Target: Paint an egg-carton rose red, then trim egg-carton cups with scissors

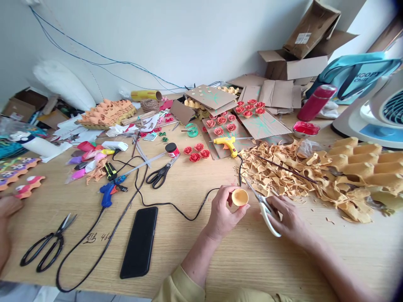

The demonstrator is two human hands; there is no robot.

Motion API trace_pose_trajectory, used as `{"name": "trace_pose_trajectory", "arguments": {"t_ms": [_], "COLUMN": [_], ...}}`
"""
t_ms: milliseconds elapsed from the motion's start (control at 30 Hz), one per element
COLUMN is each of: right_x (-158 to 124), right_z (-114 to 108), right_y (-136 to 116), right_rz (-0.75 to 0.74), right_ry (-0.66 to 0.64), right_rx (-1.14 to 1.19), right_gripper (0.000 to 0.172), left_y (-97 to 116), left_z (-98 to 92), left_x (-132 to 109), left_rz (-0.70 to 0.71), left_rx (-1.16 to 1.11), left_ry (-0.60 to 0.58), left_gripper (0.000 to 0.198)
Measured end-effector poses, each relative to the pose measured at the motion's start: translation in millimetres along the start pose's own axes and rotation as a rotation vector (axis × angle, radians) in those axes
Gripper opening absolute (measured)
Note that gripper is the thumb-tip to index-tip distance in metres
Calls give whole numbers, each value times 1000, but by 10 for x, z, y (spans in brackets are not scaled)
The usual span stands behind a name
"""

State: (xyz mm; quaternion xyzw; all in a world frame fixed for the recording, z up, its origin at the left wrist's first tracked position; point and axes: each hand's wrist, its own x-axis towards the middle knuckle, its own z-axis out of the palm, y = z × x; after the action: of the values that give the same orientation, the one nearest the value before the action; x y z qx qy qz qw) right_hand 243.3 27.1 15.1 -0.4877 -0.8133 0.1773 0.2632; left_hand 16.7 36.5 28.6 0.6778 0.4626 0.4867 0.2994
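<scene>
Your left hand [222, 213] pinches the cup [239, 197] while your right hand [288, 219] grips the scissors [268, 222], so a careless slip could tear it or cut you.

table [182, 251]: pale wood grain | wall [189, 37]: plain, whitish, behind far edge | blue cables [130, 63]: slung along wall above far left corner | floor [94, 298]: pale sliver below near edge, toward left corner | light: bright, strongest beyond far right corner

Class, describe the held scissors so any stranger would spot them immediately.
On the wooden table, find the heap of tan scraps. At its near edge, the right hand holds the scissors; a white handle distinguishes them from the two black-handled pairs.
</scene>
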Motion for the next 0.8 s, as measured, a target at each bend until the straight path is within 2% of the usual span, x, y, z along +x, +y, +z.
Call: {"name": "trace_pose_trajectory", "arguments": {"t_ms": [200,367,600,800], "right_x": [-1,16,-4,-9], "right_z": [12,4,13,9], "right_y": [22,0,36,51], "right_rz": [17,11,19,11], "right_ry": [6,17,48,49], "right_rx": [-2,-4,-4,-3], "right_gripper": [16,18,19,16], "left_y": [17,7,-76,-60], "left_z": [-2,2,11,4], "left_x": [22,38,35,53], "left_rz": [-52,-55,-143,-185], "left_rx": [-26,-60,-28,-45], "left_ry": [-1,27,60,91], "left_gripper": [41,38,40,38]}}
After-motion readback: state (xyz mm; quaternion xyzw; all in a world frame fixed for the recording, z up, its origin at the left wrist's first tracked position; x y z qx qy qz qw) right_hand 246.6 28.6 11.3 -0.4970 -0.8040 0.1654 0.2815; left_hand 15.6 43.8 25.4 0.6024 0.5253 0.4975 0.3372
